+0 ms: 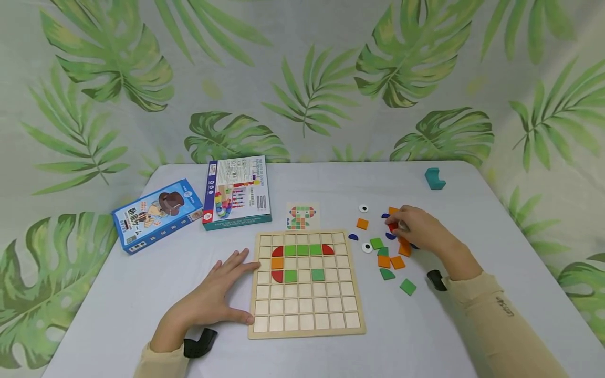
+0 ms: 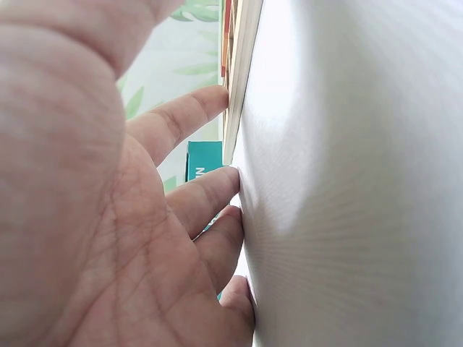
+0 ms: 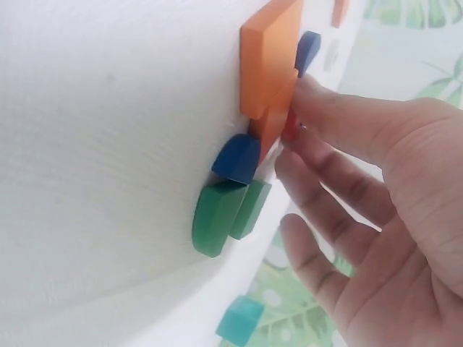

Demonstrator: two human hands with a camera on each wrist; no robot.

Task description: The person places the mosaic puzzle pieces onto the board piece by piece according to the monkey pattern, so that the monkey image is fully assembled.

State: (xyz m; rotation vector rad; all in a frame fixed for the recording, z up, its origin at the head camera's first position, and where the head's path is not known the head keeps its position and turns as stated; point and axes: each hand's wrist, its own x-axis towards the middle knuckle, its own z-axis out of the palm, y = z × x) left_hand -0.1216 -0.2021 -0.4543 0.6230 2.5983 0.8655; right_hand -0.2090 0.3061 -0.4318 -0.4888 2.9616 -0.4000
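Observation:
My left hand (image 1: 212,294) lies at the left side of a wooden grid board (image 1: 307,334), fingers spread, with thumb and index fingertip touching its edge. On the board sit red rounded pieces (image 1: 327,249), several green squares (image 1: 302,250) and an orange square (image 1: 277,263). To the right of the board, my right hand (image 1: 420,228) pinches a small red piece (image 3: 291,126) between thumb and fingers, low over a scatter of loose pieces. Close by are orange squares (image 3: 271,54), a blue half-round piece (image 3: 237,157) and a green rounded piece (image 3: 215,217).
A printed pattern card (image 1: 303,216) lies just behind the board. Two boxes, one blue (image 1: 158,215) and one white and teal (image 1: 238,191), occupy the back left. White eye discs (image 1: 367,247) lie among the loose pieces. A teal block (image 1: 434,179) stands at the back right.

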